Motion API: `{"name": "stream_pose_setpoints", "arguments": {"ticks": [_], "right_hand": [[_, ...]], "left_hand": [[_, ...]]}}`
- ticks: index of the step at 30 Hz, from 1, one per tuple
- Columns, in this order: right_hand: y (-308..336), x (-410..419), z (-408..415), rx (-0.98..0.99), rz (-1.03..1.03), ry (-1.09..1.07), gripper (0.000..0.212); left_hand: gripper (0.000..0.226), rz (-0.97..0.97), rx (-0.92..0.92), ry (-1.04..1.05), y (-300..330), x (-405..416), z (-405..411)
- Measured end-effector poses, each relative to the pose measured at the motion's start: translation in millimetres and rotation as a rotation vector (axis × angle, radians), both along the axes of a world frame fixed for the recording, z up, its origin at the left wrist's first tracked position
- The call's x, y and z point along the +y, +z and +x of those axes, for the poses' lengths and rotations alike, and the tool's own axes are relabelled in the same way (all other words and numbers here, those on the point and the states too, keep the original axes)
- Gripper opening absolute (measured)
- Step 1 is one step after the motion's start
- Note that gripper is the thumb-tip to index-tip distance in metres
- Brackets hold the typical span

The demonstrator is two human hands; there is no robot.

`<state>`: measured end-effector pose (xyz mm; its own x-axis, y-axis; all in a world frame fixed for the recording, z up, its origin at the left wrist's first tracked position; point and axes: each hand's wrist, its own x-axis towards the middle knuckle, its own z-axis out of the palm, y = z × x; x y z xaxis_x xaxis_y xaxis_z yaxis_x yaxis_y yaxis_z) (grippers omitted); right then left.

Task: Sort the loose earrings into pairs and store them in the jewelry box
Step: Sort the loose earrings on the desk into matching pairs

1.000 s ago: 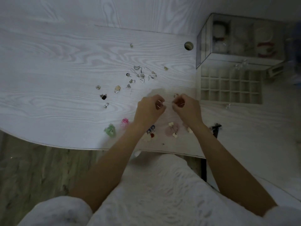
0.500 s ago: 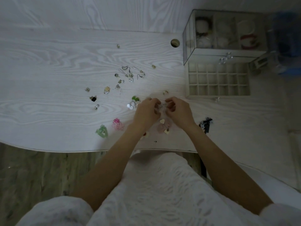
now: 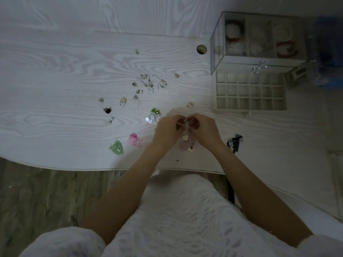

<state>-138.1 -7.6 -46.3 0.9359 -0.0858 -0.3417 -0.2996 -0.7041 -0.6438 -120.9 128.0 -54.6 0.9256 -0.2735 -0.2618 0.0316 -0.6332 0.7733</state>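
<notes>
My left hand (image 3: 168, 129) and my right hand (image 3: 203, 129) meet over the white table (image 3: 55, 80), fingers curled, each pinching a small pale earring (image 3: 186, 124) between them. Below the hands lie pink fluffy earrings with gold hearts (image 3: 187, 143). Several loose earrings (image 3: 148, 84) are scattered farther back. A green and silver sequin earring (image 3: 154, 115) lies just left of my left hand. The glass jewelry box (image 3: 258, 43) stands at the back right, its gridded drawer (image 3: 250, 91) pulled open.
A pink flower earring (image 3: 134, 140) and a green one (image 3: 117, 147) lie near the front edge. A black bow piece (image 3: 234, 142) sits right of my right wrist. A cable hole (image 3: 201, 49) is beside the box. A small gold hoop (image 3: 189, 104) lies left of the drawer.
My hands have drawn closer together and slightly nearer the table's front. The view has shifted, so the box now sits a little more to the left. The green sequin earring has come into sight.
</notes>
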Motion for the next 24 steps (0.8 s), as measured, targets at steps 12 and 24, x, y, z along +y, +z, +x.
{"name": "stream_pose_setpoints", "arguments": {"ticks": [12,24], "right_hand": [[17,4,31,-0.145,-0.07,0.204,0.025],[0,120,121,-0.308,-0.178,0.766,0.024]], "left_hand": [[0.029,-0.047,-0.155,0.143,25,70,6],[0.029,0.623,-0.181,0.221,4,145,68]]}}
